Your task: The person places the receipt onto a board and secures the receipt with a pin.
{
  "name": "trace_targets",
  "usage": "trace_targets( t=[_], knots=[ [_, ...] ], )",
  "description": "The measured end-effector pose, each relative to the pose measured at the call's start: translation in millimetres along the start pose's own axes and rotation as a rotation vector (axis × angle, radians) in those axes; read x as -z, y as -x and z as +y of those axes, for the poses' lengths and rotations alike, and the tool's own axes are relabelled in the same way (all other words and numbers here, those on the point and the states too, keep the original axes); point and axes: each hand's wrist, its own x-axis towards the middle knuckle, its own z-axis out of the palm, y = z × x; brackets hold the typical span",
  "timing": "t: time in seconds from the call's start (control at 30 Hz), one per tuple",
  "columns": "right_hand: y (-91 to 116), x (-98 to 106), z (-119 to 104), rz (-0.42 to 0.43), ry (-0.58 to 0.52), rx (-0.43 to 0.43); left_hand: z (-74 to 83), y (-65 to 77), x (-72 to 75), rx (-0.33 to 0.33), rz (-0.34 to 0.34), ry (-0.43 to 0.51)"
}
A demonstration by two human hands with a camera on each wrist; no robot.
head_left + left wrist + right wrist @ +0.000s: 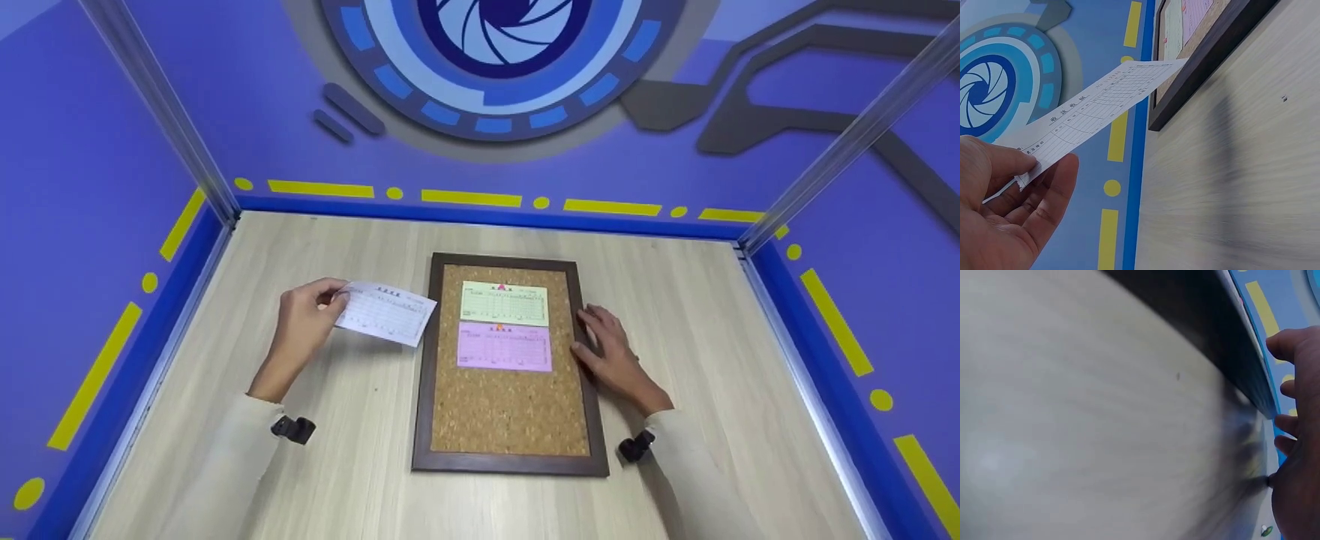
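A white printed form slip (386, 313) is pinched at its left end between thumb and fingers of my left hand (306, 319). Its far end reaches the left edge of a cork board (510, 412) with a dark brown frame. In the left wrist view the slip (1095, 107) tilts up from the hand (1010, 208). On the board are a pale green slip (504, 304) with a red pin (502, 286) and, below it, a pink slip (504, 351) with an orange pin (499, 327). My right hand (611, 352) lies at the frame's right side, fingers loosely bent, holding nothing.
The board lies on a light wood-grain table (337, 450). Blue-purple printed panels (255, 112) with metal corner posts enclose the back and sides. A small green and white item (1266, 531) shows at the right wrist view's lower edge.
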Motion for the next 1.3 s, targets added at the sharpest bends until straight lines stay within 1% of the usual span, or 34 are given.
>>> trace_targets(
  t=[0.13, 0.3, 0.4, 0.53, 0.63, 0.77, 0.83, 1.03, 1.3],
  knots=[
    [-1, -1, -7, 0.016, -0.010, 0.026, -0.5, 1.7, -1.8, -0.001, -0.002, 0.012],
    [-2, -5, -17, 0.016, -0.051, 0.027, -1.0, 4.0, -5.5, -0.004, -0.005, 0.017],
    [-1, -8, -24, 0.011, -0.076, 0.033, -0.8, 4.4, -8.9, 0.001, -0.006, 0.024],
    [1, -12, -33, -0.004, -0.084, 0.043, -0.6, 4.3, -12.6, 0.007, -0.004, 0.039],
    [2, -14, -40, -0.017, -0.084, 0.037, -0.4, 4.4, -14.9, 0.008, -0.003, 0.048],
    [2, -17, -49, -0.029, -0.111, 0.038, 0.7, 5.0, -17.8, 0.011, -0.003, 0.059],
    [2, -18, -53, -0.033, -0.127, 0.056, 2.1, 5.6, -19.1, 0.014, -0.006, 0.064],
    [0, -23, -65, -0.031, -0.129, 0.155, 6.2, 6.7, -23.6, 0.016, -0.011, 0.074],
    [-2, -30, -80, -0.062, -0.120, 0.215, 9.7, 9.9, -31.2, 0.018, -0.022, 0.129]
  ],
)
